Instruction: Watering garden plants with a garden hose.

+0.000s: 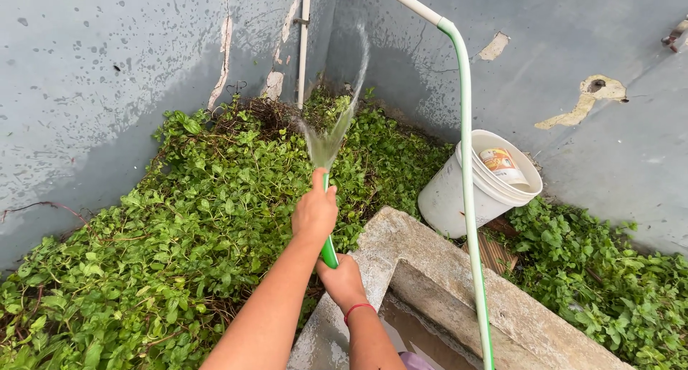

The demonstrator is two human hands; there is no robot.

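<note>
I have two hands on one thin green garden hose (329, 252), and one fan of water (331, 137) leaves its tip toward twelve o'clock. My left hand (314, 212) sits at the nozzle end, fingers curled tight around the tube with the thumb (319, 178) pressed over the mouth, so the water spreads flat and wide. My right hand (342, 280), just below at six o'clock from the left, has its fingers wrapped firmly round the same hose; one red band (358, 309) circles that wrist. The hose looks smooth, bright green and glossy here, and it runs on as a paler green line (469, 198) rising at two o'clock to one white pipe (408, 1) on the wall. One white plastic bucket (448, 194) leans at three o'clock, with one small labelled container (502, 165) inside it. One rough concrete trough (430, 262) lies at five o'clock, holding murky water. A single bed of low green leafy plants (186, 219) fills the ground from nine to twelve o'clock, between two grey, spattered walls (107, 69) that meet in a corner.
</note>
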